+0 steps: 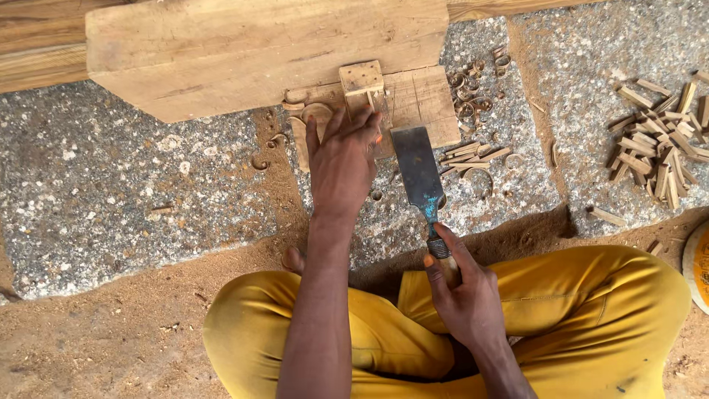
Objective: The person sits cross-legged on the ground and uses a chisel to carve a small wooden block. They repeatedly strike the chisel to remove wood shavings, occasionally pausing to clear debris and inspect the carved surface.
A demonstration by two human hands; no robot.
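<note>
Yellow-trousered crossed legs [591, 310] fill the foreground, on sawdust over a speckled stone floor [111, 192]. Big pale timber beam [258, 52] lies across the top. Left hand [343, 166] lies flat, fingers spread, pinning a small square wooden block [361, 77] on a flat board [421, 100]. Right hand [461, 292] is closed around a wide steel chisel [418, 168], blade beside the left fingers. Risk: a slip cuts them. Loose curled shavings [469, 100] could shift the block.
</note>
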